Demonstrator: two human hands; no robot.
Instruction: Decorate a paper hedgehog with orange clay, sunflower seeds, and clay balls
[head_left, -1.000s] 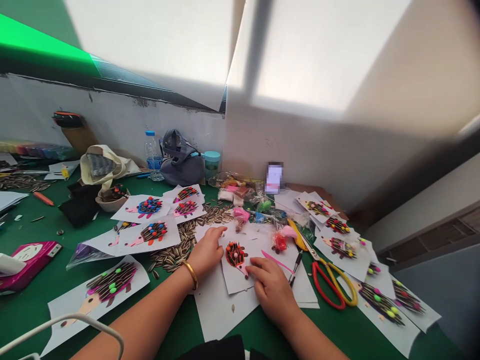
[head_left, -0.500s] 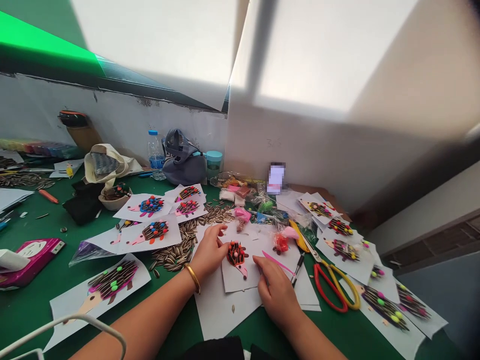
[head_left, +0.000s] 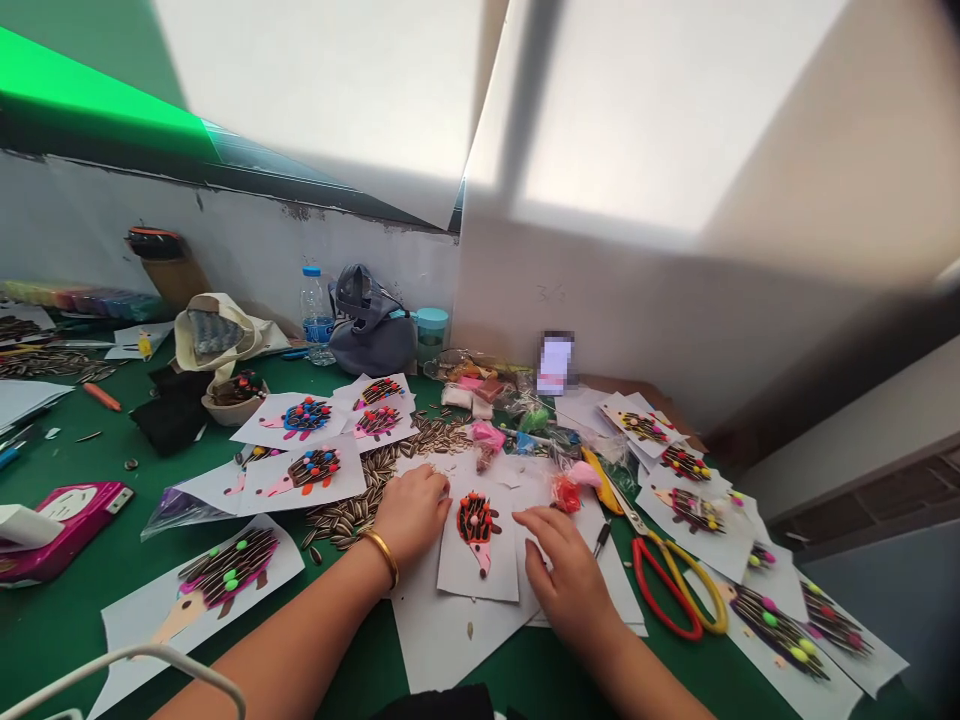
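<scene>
A white card (head_left: 457,575) with a clay hedgehog (head_left: 475,530) lies flat on larger white paper sheets (head_left: 427,640). The hedgehog has a pink snout pointing down, dark sunflower-seed spines, and orange and pink balls. My left hand (head_left: 411,515), wearing a gold bangle, rests by the card's left edge with bent fingers; whether the fingertips touch it is hard to see. On the other side, my right hand (head_left: 566,568) is open, thumb and fingers apart, just beside the card's right edge. Neither hand visibly grips anything.
Red-and-yellow scissors (head_left: 667,570) and a black pen (head_left: 602,538) lie on the right. Sunflower seeds (head_left: 356,505) are piled left of the sheets. Bagged clay (head_left: 566,490) sits behind. Finished hedgehog cards (head_left: 311,480) flank both sides; a phone (head_left: 555,362) leans on the wall.
The card has turned so the hedgehog's snout points more directly downward. My left thumb has drawn back from the card, and my right hand has shifted slightly right, its fingers more spread.
</scene>
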